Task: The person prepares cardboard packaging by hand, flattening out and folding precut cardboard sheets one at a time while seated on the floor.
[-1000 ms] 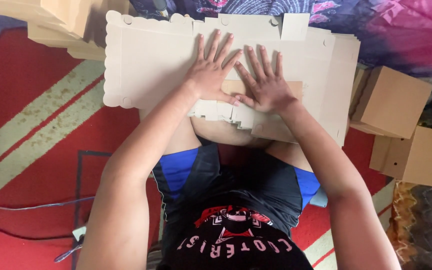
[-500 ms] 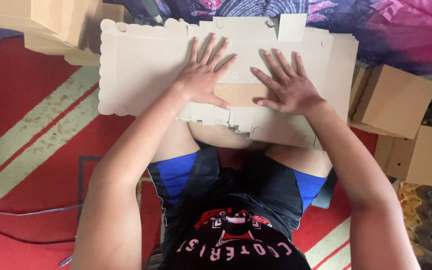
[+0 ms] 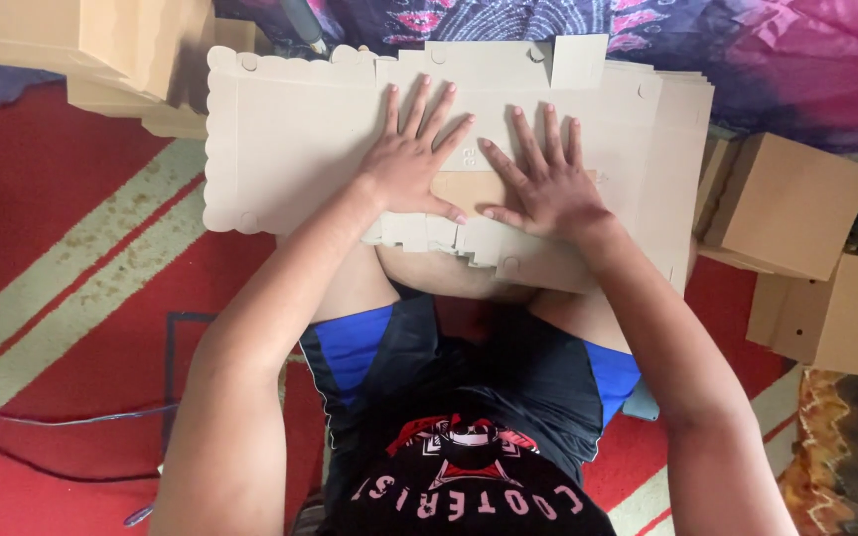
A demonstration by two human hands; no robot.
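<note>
— What could go wrong here?

— The flat cardboard sheet [image 3: 290,149] rests on the person's knees, so I think it could tip or slide off if one hand pushes harder. The small flaps near the thumbs might bend the wrong way.

— Where is it by the hands?

— Right under both. The left hand [image 3: 411,164] lies flat, fingers spread wide, gripping nothing. The right hand [image 3: 538,184] is the same, just beside it. Made-up boxes [image 3: 796,203] sit off past the right hand
</note>
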